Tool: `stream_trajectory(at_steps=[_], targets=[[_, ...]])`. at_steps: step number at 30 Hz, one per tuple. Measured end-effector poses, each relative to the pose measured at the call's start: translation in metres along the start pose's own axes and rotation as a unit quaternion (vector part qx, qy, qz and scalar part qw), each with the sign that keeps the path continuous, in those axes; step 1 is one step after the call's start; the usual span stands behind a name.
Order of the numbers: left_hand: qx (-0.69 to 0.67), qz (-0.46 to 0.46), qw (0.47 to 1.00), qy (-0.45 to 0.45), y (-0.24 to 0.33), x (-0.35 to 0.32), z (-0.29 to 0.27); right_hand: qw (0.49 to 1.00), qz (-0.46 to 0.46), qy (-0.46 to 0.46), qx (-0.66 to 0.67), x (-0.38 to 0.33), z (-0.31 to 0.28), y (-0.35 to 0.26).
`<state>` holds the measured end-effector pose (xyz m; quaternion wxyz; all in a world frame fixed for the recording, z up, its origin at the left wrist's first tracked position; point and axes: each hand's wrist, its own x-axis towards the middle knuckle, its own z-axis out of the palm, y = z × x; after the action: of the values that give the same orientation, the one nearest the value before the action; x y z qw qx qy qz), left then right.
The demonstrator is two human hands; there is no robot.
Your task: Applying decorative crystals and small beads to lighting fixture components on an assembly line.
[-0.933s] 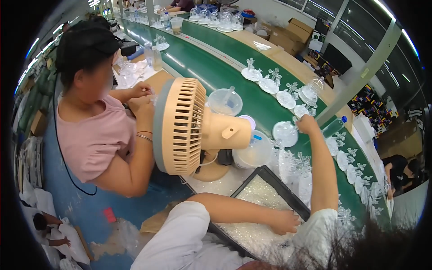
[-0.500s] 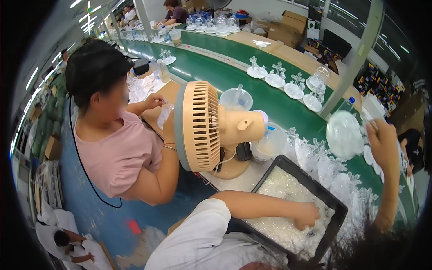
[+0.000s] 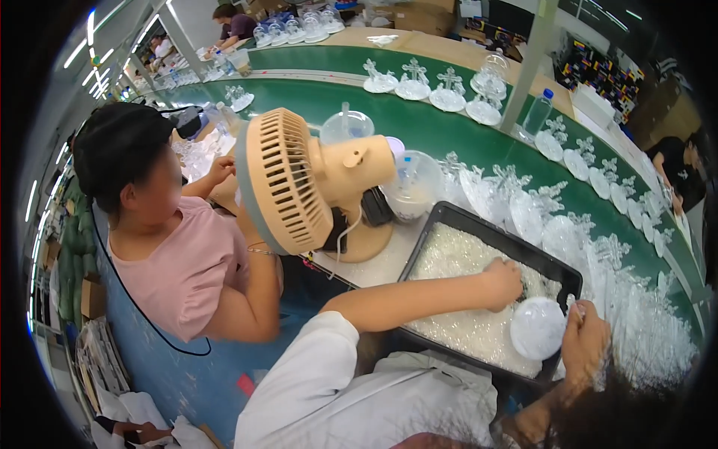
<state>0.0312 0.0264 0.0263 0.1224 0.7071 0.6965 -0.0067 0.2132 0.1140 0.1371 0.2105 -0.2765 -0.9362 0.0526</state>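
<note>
Brown cardboard boxes [image 3: 419, 15] sit at top centre. Lower right, the right hand [image 3: 585, 346] grips a clear round dome [image 3: 537, 328] over the black tray [image 3: 490, 232]; the left hand [image 3: 502, 283], fingers curled, digs into white beads [image 3: 456, 262].

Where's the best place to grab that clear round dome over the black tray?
Grip the clear dome at its rim, from the right side, as the right hand does now; the rounded top looks slippery. The left hand rests in the black tray of white granules.
</note>
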Motion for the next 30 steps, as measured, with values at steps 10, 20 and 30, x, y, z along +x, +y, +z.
stream_trajectory(at_steps=[10, 20, 30], targets=[[-0.161, -0.192, 0.966, -0.064, -0.004, -0.02, 0.004, 0.998, 0.037, -0.05, -0.028, -0.016, 0.064, 0.011], [-0.175, -0.116, 0.976, -0.062, -0.011, -0.027, -0.015, 0.978, 0.085, -0.151, 0.116, -0.014, 0.036, 0.023], [-0.297, -0.045, 0.94, -0.159, -0.021, -0.019, -0.006, 0.953, -0.087, -0.28, 0.08, 0.0, 0.036, 0.031]])
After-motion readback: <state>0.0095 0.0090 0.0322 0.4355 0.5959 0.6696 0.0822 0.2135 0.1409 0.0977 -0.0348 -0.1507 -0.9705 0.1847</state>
